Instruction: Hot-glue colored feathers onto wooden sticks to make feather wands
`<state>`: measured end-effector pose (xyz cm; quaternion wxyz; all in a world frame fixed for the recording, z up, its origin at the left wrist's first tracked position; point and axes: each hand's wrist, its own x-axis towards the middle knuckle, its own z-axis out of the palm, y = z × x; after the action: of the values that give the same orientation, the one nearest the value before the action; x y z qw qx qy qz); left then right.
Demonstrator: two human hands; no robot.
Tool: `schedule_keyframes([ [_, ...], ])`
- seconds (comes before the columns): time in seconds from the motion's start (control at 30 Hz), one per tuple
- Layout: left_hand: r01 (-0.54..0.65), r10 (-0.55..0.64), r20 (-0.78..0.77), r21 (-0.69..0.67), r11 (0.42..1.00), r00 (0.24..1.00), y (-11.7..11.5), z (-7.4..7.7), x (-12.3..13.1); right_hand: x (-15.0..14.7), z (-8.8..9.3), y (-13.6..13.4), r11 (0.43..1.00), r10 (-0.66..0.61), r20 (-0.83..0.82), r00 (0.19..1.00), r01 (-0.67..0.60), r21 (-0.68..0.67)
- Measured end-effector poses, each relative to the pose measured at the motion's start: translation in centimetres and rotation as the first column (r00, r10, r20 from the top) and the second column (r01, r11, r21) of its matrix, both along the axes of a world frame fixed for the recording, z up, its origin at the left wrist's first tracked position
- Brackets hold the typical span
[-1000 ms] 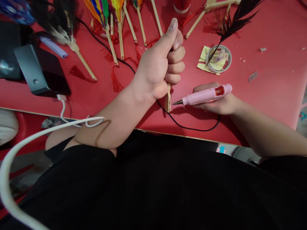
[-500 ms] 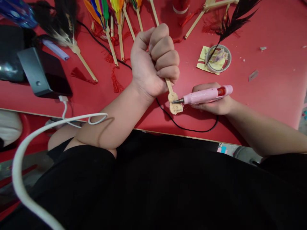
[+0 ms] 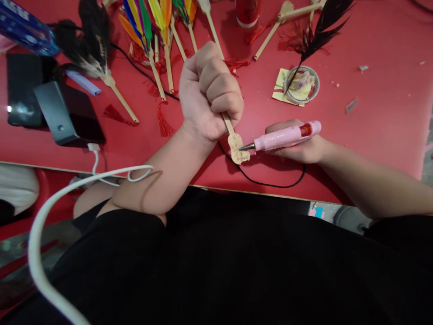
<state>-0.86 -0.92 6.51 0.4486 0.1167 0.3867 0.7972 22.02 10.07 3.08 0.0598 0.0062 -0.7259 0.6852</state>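
Observation:
My left hand (image 3: 214,92) is closed in a fist around the handle of a wooden stick (image 3: 237,145), whose wide, lobed end points down toward me and bears some residue. In my right hand (image 3: 297,144) is a pink glue pen (image 3: 277,138) with a metal nozzle, its tip at the face of the wide end. Only part of the right fingers shows behind the pen. A small round dish (image 3: 317,88) with crumpled yellowish material stands on yellow paper (image 3: 278,88) beyond the right hand, and a black feather (image 3: 313,45) leans over it.
Colourful feathered sticks (image 3: 165,49) with red tassels lie at the back of the red table (image 3: 382,149). On the left are a dark feather fan (image 3: 96,49), a black box-like device (image 3: 72,115) with a white cable (image 3: 37,239), and a blue bottle (image 3: 25,27). A black cord (image 3: 267,184) runs below my hands.
My left hand and the stick have shifted slightly left and are turned a little. The pink pen has moved left with them, its tip still at the wide end. The view has also shifted slightly.

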Motion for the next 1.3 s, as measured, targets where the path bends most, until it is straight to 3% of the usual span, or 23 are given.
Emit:
schedule_keyframes([
  [0.1,-0.03,0.029,-0.054,-0.031,0.999,0.998,-0.1,-0.2,0.1,0.0,-0.3,0.2,1.0,0.022,-0.009,1.0,-0.022,-0.02],
  [0.27,-0.172,0.172,-0.006,-0.078,0.982,0.985,0.0,0.2,0.4,0.1,-0.5,0.2,0.997,0.058,-0.019,0.998,-0.059,-0.046],
  [0.43,-0.132,0.127,-0.087,-0.048,0.99,0.988,-0.2,0.1,0.1,0.1,-0.3,0.1,0.996,0.084,0.0,0.996,-0.084,-0.024],
  [0.63,-0.138,0.138,-0.03,-0.012,0.99,0.99,-0.2,0.0,0.4,-0.2,-0.2,0.0,0.995,0.087,-0.034,0.996,-0.089,-0.049],
  [0.77,-0.152,0.15,0.031,0.052,0.987,0.988,-0.1,-0.9,0.3,-0.5,0.0,0.2,0.996,0.085,-0.003,0.996,-0.085,-0.042],
  [0.87,-0.054,0.058,-0.047,0.094,0.994,0.997,0.1,-2.0,-0.5,-0.1,-0.4,0.5,0.996,0.066,0.023,0.998,-0.064,-0.061],
  [1.03,-0.028,0.006,-0.203,-0.105,0.994,0.979,0.5,-3.4,-2.3,1.4,-2.4,0.8,0.97,-0.111,0.159,0.981,0.141,-0.196],
  [1.2,-0.166,0.168,-0.17,0.028,0.986,0.971,0.5,-2.2,-2.3,1.6,-2.9,0.6,0.958,-0.23,0.172,0.958,0.254,-0.135],
  [1.3,-0.139,0.151,-0.129,0.099,0.985,0.98,0.3,-0.9,-2.1,1.0,-2.9,0.7,0.964,-0.213,0.134,0.968,0.23,-0.133],
])
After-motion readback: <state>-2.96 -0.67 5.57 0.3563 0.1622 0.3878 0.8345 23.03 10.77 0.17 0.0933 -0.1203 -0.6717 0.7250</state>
